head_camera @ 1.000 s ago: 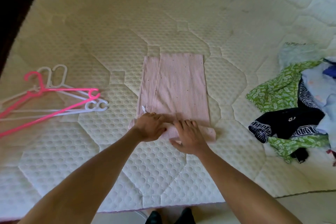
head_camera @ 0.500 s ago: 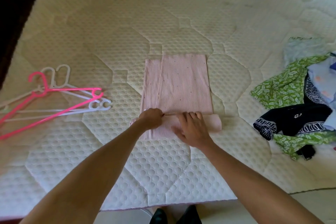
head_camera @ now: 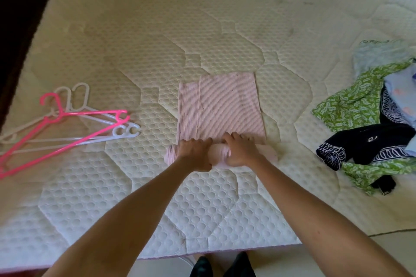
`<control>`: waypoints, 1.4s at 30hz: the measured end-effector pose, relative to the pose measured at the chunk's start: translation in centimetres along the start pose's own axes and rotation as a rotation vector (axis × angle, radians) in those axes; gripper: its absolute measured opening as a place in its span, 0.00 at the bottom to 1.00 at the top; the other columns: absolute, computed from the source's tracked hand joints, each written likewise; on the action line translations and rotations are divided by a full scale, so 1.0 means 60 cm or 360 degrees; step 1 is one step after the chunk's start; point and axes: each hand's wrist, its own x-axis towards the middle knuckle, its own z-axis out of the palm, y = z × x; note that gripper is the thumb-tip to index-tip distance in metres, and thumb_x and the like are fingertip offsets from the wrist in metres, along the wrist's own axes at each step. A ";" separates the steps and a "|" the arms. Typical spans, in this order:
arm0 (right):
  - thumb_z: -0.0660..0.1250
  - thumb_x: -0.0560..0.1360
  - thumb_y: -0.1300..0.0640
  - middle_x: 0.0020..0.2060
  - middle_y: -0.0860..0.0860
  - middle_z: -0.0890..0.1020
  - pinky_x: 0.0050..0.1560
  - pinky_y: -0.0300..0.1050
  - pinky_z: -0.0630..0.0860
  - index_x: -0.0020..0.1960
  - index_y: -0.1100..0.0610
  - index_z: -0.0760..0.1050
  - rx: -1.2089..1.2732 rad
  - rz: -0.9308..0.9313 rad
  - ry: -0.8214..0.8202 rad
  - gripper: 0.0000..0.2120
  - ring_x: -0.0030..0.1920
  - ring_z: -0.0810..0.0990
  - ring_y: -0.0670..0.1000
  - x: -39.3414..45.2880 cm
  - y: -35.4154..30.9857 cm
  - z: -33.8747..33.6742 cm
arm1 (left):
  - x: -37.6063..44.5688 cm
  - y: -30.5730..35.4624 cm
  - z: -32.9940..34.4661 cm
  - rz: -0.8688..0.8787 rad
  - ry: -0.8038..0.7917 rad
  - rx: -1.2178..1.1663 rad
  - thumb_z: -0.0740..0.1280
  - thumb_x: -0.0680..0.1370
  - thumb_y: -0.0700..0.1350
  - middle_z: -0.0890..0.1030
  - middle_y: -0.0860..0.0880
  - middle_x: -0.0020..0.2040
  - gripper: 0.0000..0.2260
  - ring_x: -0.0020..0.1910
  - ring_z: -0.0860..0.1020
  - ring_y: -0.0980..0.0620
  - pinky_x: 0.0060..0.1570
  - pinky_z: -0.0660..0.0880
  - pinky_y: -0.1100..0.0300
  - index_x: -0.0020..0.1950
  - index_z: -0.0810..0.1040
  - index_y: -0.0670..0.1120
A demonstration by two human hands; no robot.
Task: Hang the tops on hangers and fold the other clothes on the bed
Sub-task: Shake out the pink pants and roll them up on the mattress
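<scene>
Hands side by side, left hand (head_camera: 195,153) and right hand (head_camera: 242,150), I have each grip curled over the pink garment (head_camera: 219,108), its rolled end under my palms on the bed (head_camera: 135,40). I'd roll forward evenly, keeping both edges square.

A cream quilted mattress (head_camera: 202,29) fills the frame. At centre lies a pink striped garment (head_camera: 220,108), its near end rolled. At left lie pink and white hangers (head_camera: 67,128), overlapping. At the right edge lies a heap of green, navy and pale blue clothes (head_camera: 369,119).
</scene>
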 end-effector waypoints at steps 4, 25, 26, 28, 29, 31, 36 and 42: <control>0.78 0.51 0.52 0.56 0.54 0.76 0.61 0.64 0.66 0.61 0.55 0.70 -0.0167 0.0045 0.0697 0.40 0.59 0.75 0.59 -0.037 -0.013 0.071 | 0.024 -0.026 0.001 -0.0185 -0.0200 -0.0513 0.66 0.71 0.61 0.79 0.48 0.55 0.24 0.57 0.76 0.45 0.58 0.73 0.49 0.62 0.73 0.50; 0.74 0.63 0.52 0.66 0.54 0.65 0.70 0.61 0.55 0.71 0.54 0.58 -0.0157 0.0064 0.0344 0.42 0.68 0.64 0.57 -0.066 -0.013 0.065 | -0.002 0.009 0.012 -0.0139 -0.0145 -0.0452 0.65 0.72 0.63 0.78 0.45 0.56 0.37 0.55 0.77 0.43 0.54 0.72 0.50 0.69 0.56 0.42; 0.78 0.58 0.51 0.61 0.54 0.71 0.66 0.63 0.61 0.68 0.54 0.64 -0.0241 0.0040 0.0440 0.42 0.64 0.70 0.57 -0.065 -0.008 0.073 | -0.001 0.007 0.009 -0.0149 -0.0183 -0.0442 0.64 0.72 0.64 0.77 0.44 0.59 0.37 0.57 0.76 0.42 0.55 0.72 0.50 0.70 0.56 0.41; 0.81 0.49 0.45 0.46 0.52 0.79 0.54 0.59 0.72 0.58 0.54 0.74 -0.0251 0.0023 0.0613 0.40 0.49 0.79 0.55 -0.050 -0.001 0.071 | -0.006 0.011 0.009 -0.0125 -0.0097 -0.0295 0.62 0.73 0.64 0.74 0.44 0.62 0.35 0.60 0.73 0.43 0.60 0.69 0.48 0.70 0.59 0.42; 0.80 0.51 0.42 0.45 0.51 0.79 0.54 0.57 0.71 0.57 0.53 0.74 -0.0221 0.0018 0.0536 0.38 0.48 0.79 0.54 -0.043 -0.002 0.058 | -0.012 0.015 0.013 -0.0044 0.0094 -0.0140 0.62 0.72 0.62 0.73 0.44 0.61 0.32 0.59 0.73 0.44 0.60 0.68 0.48 0.68 0.62 0.42; 0.73 0.64 0.42 0.50 0.50 0.79 0.61 0.56 0.64 0.60 0.53 0.71 -0.0160 0.0025 0.0321 0.28 0.55 0.76 0.55 -0.030 -0.006 0.027 | -0.025 0.021 0.032 0.0196 0.0573 0.0161 0.61 0.69 0.58 0.75 0.45 0.55 0.26 0.51 0.75 0.44 0.52 0.70 0.50 0.61 0.69 0.43; 0.67 0.65 0.59 0.55 0.54 0.79 0.65 0.57 0.59 0.66 0.54 0.70 -0.0005 0.0117 -0.0392 0.29 0.60 0.74 0.56 -0.004 -0.012 -0.033 | -0.044 0.010 0.069 0.0151 0.0674 0.0318 0.64 0.62 0.67 0.77 0.45 0.51 0.37 0.44 0.76 0.44 0.47 0.72 0.49 0.63 0.66 0.47; 0.71 0.65 0.48 0.68 0.53 0.63 0.67 0.57 0.56 0.73 0.48 0.52 -0.0078 -0.0140 0.0082 0.43 0.67 0.63 0.57 -0.038 -0.004 0.023 | -0.011 0.011 0.010 -0.0111 0.0094 -0.0116 0.68 0.67 0.66 0.79 0.48 0.55 0.32 0.55 0.77 0.46 0.57 0.71 0.50 0.64 0.68 0.50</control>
